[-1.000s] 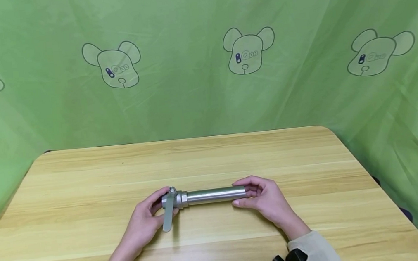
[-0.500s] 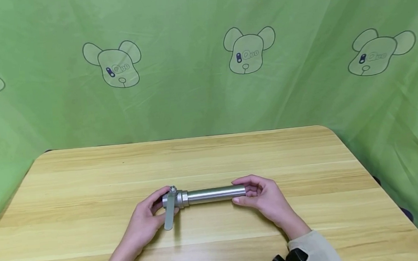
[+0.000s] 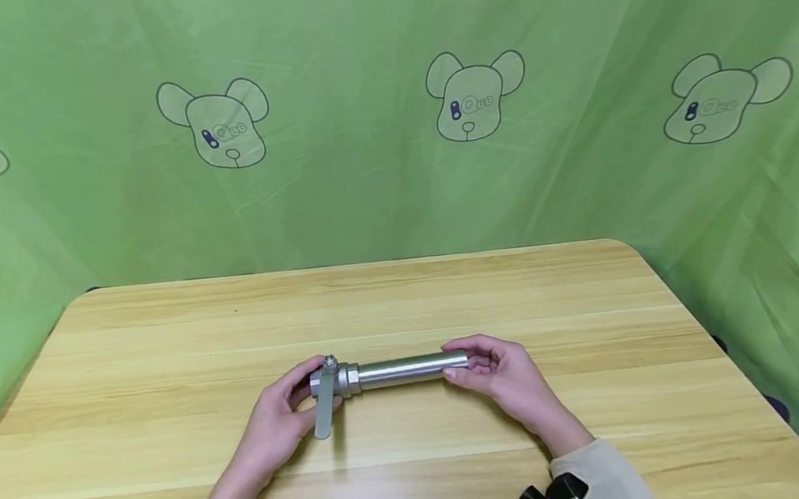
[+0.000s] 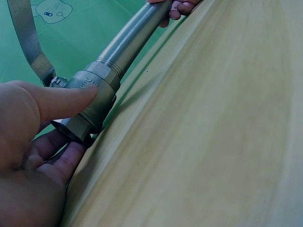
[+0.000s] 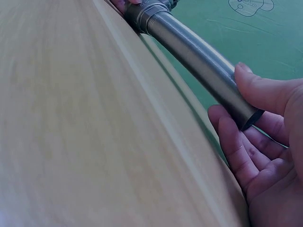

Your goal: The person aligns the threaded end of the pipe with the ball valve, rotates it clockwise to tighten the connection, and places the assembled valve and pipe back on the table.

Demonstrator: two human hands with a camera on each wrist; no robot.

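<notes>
Work in hand: a steel pipe (image 3: 410,370) and a lever valve (image 3: 344,381), found end to end as one assembly. The assembly lies crosswise in front of the person and appears to be held just above the counter (image 3: 404,304), over which a shadow falls.

Left grip (image 3: 275,427): narrow, holding the valve body, thumb on one side and fingers on the other. Right grip (image 3: 518,386): narrow, holding the pipe near its free end, thumb against the wall opposite the fingers. The lever (image 3: 324,407) points toward the person and is held by neither grip.

Progress, in this inspector's judgement: the pipe is already seated in the valve's hex end, and the two sit in line. Fine rings show at the joint in the left wrist view (possibly exposed thread, though the detail is too small to certify). Tightness cannot be confirmed. If assembly is the aim, what is left would be any remaining turn of the pipe, then setting the piece down; neither is evidenced as complete.
</notes>
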